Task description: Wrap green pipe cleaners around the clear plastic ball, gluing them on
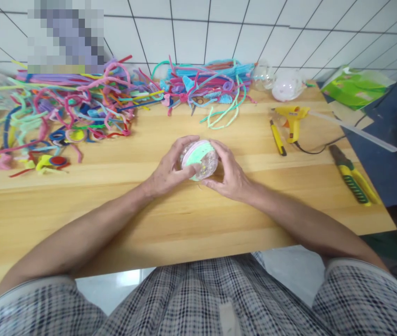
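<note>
Far left, a tangled heap of pipe cleaners [89,93] sat along the back of the surface [114,224], next to it a bundle of pipe cleaners [212,74], likely pushed back to leave working room in front. Mid-surface, the left hand [173,168] was half-curled around the left side of a transparent ball [205,148] banded in mint green and lilac, its thumb across the front on the green, probably pressing the band flat. The right hand [231,172] was curved in a wide C on the ball's other side, fingers at the top, thumb below, presumably steadying it. Behind, toward the right, stood the spare transparent balls [287,86], against the wall, perhaps so they wouldn't roll. Then a yellow utility knife [277,138], lying beside a yellow glue gun [292,119] on its side, glue stick [355,130] jutting from its rear past the surface edge; the pliers [348,175] lay nearest the right edge, likely within right-hand reach. Counts, left to right: two pipe-cleaner piles, single stems too tangled to count; one banded ball; two spare balls visible; one knife; one glue gun; one glue stick; one pair of pliers.
</note>
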Demonstrator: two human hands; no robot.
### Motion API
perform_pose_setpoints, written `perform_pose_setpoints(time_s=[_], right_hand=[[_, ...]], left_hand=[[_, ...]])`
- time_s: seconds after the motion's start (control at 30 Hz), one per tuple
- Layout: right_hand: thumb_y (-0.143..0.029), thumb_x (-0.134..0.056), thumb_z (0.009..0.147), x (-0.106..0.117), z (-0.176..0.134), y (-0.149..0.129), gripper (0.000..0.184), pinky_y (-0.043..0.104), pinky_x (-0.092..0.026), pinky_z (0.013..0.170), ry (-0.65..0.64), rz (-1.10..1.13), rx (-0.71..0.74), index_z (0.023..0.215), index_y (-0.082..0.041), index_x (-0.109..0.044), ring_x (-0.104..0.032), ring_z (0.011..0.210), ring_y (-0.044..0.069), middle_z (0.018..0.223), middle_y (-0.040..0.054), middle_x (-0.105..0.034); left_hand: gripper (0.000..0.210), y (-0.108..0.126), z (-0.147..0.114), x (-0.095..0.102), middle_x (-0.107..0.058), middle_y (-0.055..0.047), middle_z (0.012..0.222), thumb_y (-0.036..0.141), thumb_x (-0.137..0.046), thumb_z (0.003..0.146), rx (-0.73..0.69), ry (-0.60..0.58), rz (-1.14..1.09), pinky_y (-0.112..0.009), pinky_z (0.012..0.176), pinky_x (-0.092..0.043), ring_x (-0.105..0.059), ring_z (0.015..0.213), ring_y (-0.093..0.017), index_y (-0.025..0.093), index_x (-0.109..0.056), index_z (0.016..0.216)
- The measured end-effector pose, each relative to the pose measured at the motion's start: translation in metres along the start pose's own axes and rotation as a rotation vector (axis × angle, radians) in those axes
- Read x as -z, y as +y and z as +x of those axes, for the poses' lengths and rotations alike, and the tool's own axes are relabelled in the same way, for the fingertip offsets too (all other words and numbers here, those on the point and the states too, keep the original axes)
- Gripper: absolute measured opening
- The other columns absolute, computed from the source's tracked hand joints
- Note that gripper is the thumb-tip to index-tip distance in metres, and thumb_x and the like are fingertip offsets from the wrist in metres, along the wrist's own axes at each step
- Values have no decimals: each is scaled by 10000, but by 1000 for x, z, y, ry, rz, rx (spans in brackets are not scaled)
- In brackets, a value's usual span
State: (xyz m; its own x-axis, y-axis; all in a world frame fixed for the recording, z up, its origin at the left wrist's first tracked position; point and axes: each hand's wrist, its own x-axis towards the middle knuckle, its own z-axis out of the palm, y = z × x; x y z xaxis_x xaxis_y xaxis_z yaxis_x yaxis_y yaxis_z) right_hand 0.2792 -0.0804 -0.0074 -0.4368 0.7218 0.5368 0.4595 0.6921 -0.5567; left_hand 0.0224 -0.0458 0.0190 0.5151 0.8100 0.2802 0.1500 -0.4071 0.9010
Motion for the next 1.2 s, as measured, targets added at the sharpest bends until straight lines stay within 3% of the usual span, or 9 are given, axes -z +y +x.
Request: perform_pose_setpoints(time_s=[0.2, 0.3, 0.4, 0.5, 0.67, 0.77, 0.9, 1.07, 1.2], right_hand=[[-638, -832, 946, 9, 1, -6, 967, 707, -505, 1298, 76, -39, -168, 1729, -285, -390, -525, 1606, 448, 1729, 208, -536], [-570, -798, 981, 17, 1, -14, 555, 650, -594, 1154, 69, -123, -228, 1431, -276, -660, -683, 1353, 411, 1411, 167, -732], [-512, -782, 999, 14, 1, -27, 302, 572, -623, 1029, -108, -166, -173, 1163, -262, -731, -733, 1109, 359, 1150, 129, -775], [-465, -782, 1000, 5, 3, -35, 296, 546, -617, 988, -202, -186, -139, 1189, -247, -715, -725, 1070, 350, 1155, 142, -775], [-408, -769, 979, 0, 10, -27, 273, 416, -577, 826, -83, -30, -295, 1175, -253, -660, -685, 870, 250, 1010, 62, -748], [-517, -808, 946, 3, 16, -25, 309, 336, -482, 692, -72, 157, -486, 1018, -259, -654, -586, 706, 170, 861, -7, -697], [-705, -853, 868, 3, 27, -35, 543, 292, -366, 593, -128, 416, -687, 721, -243, -609, -500, 642, 134, 671, -34, -603], [-766, -888, 795, 8, 33, -47, 564, 265, -350, 514, -191, 761, -805, 769, -219, -752, -458, 538, 100, 640, -27, -667], [-714, -935, 763, 30, 34, -34, 534, 255, -390, 533, 8, 706, -802, 784, -222, -730, -514, 560, 103, 659, -20, -665]], left_hand=[[800, -6, 6, 1, -660, -134, 1551, 779, -780, 946, -13, 139, -39, -550, 1292, -526, -649, 1460, -376, 267, -580, 1527], [758, -19, 12, 5, -642, -100, 1575, 826, -721, 961, -68, 331, -65, -595, 1340, -459, -595, 1524, -394, 332, -559, 1513], [723, -28, 17, 7, -646, -69, 1553, 840, -709, 956, -63, 442, -86, -612, 1357, -432, -579, 1538, -395, 372, -556, 1485], [777, -27, 20, 7, -673, -84, 1502, 867, -735, 913, -26, 453, -111, -604, 1325, -469, -616, 1481, -393, 338, -576, 1459], [806, -21, 19, 1, -677, -109, 1504, 868, -722, 913, -2, 420, -144, -608, 1297, -497, -637, 1453, -396, 305, -566, 1469], [761, -15, 16, -3, -668, -99, 1520, 850, -698, 944, -9, 388, -167, -616, 1292, -505, -629, 1470, -404, 327, -556, 1479], [767, -1, 11, -9, -642, -97, 1559, 860, -687, 951, -35, 365, -146, -627, 1309, -491, -606, 1505, -415, 346, -536, 1499], [715, 7, 7, -9, -624, -96, 1589, 809, -671, 999, -113, 355, -122, -646, 1322, -471, -592, 1531, -419, 355, -518, 1530], [711, -3, 12, -4, -636, -103, 1580, 791, -673, 1008, -159, 380, -117, -643, 1324, -472, -608, 1518, -410, 345, -520, 1540]])
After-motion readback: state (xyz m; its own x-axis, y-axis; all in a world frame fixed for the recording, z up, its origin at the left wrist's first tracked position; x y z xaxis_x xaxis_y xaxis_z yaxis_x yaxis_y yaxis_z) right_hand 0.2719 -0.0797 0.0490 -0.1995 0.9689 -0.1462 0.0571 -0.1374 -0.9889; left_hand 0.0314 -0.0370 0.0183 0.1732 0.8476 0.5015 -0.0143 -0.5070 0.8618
